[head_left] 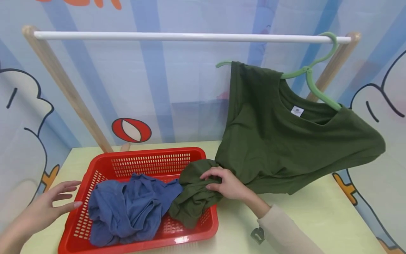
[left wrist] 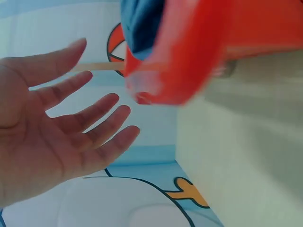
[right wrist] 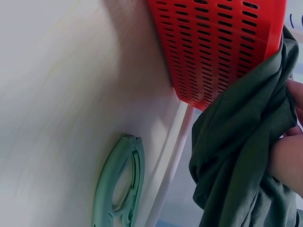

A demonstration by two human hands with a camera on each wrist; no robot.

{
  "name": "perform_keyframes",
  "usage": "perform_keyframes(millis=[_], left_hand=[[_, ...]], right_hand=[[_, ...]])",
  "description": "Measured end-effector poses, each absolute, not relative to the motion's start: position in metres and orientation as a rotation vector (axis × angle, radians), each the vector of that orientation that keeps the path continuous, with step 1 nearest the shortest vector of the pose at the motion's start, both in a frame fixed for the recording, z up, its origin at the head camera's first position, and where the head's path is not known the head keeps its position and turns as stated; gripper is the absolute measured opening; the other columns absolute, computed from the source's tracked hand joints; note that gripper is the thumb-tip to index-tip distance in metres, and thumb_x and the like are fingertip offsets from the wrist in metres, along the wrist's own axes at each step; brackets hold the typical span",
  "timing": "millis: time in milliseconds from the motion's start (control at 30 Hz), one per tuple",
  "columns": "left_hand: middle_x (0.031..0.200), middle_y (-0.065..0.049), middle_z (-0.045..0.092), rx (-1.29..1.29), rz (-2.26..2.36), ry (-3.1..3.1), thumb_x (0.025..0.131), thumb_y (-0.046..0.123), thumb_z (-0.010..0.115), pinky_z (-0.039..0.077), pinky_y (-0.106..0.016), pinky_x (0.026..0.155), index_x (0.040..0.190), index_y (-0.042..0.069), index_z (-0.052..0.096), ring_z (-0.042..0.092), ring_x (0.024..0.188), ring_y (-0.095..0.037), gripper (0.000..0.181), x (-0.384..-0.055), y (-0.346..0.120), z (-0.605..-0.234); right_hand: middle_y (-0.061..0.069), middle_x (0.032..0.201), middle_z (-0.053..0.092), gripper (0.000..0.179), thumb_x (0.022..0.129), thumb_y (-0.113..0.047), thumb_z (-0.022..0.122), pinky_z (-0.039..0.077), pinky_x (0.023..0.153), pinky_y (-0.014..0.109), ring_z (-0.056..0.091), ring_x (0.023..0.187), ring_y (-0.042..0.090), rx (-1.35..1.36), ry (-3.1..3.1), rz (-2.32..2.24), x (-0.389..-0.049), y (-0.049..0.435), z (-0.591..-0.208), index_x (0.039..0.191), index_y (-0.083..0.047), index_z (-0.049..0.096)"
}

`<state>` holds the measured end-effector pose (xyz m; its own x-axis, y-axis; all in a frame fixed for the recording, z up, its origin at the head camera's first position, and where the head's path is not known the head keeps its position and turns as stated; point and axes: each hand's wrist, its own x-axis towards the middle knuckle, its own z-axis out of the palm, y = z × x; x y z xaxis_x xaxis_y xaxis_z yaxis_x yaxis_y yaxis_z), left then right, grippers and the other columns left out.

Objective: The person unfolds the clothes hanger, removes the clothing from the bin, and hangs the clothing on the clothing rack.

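A dark green shirt hangs tilted on a green hanger, a white label inside its neck. My right hand grips bunched dark green cloth at the basket's right side. That cloth lies partly inside the red basket and adjoins the hanging shirt; whether they are one piece I cannot tell. In the right wrist view the green cloth drapes past the basket's rim, and my fingers are partly cut off. Beside the basket's left rim, my left hand holds nothing, its fingers spread and apart.
Crumpled blue cloth fills much of the basket. A white rod on wooden posts stands behind, carrying the hanger near its right end. On the pale table, a folded green hanger lies near my right forearm.
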<state>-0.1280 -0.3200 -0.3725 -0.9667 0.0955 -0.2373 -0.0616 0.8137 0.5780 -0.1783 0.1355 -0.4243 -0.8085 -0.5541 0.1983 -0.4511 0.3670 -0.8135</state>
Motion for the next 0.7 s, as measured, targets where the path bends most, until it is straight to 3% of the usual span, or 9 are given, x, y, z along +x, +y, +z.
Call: perform_keyframes(millis=[133, 267, 467, 700], left_hand=[[0.123, -0.039, 0.034, -0.024, 0.877, 2.730, 0.083, 0.019, 0.067, 0.052, -0.046, 0.069, 0.132, -0.013, 0.028, 0.045, 0.103, -0.053, 0.070, -0.129, -0.324, -0.382], [0.125, -0.039, 0.033, -0.097, 0.890, 2.682, 0.082, 0.015, 0.068, 0.052, -0.045, 0.070, 0.133, -0.012, 0.025, 0.047, 0.100, -0.051, 0.072, -0.132, -0.330, -0.394], [0.122, -0.037, 0.037, -0.175, 0.886, 2.614, 0.081, 0.013, 0.069, 0.052, -0.044, 0.070, 0.135, -0.009, 0.023, 0.051, 0.098, -0.047, 0.074, -0.135, -0.337, -0.408], [0.109, -0.039, 0.044, -0.189, 0.971, 2.562, 0.083, 0.008, 0.066, 0.053, -0.043, 0.068, 0.133, -0.015, 0.019, 0.059, 0.087, -0.038, 0.073, -0.134, -0.329, -0.399]], right_hand=[[0.006, 0.108, 0.060, 0.027, 0.081, 0.001, 0.066, 0.042, 0.088, 0.038, 0.051, 0.102, 0.023, -0.918, 2.505, -1.467, -0.177, 0.137, -0.425, 0.108, -0.005, 0.063], [0.015, 0.112, 0.056, 0.031, 0.080, 0.004, 0.066, 0.042, 0.084, 0.039, 0.049, 0.095, 0.029, -0.904, 2.517, -1.497, -0.170, 0.135, -0.415, 0.111, 0.002, 0.060], [0.017, 0.100, 0.060, 0.030, 0.079, 0.008, 0.064, 0.045, 0.078, 0.038, 0.052, 0.086, 0.031, -0.835, 2.489, -1.525, -0.164, 0.133, -0.398, 0.109, 0.005, 0.060], [0.017, 0.099, 0.061, 0.023, 0.081, 0.010, 0.059, 0.045, 0.078, 0.038, 0.053, 0.087, 0.032, -0.784, 2.470, -1.555, -0.168, 0.135, -0.403, 0.103, 0.005, 0.062]])
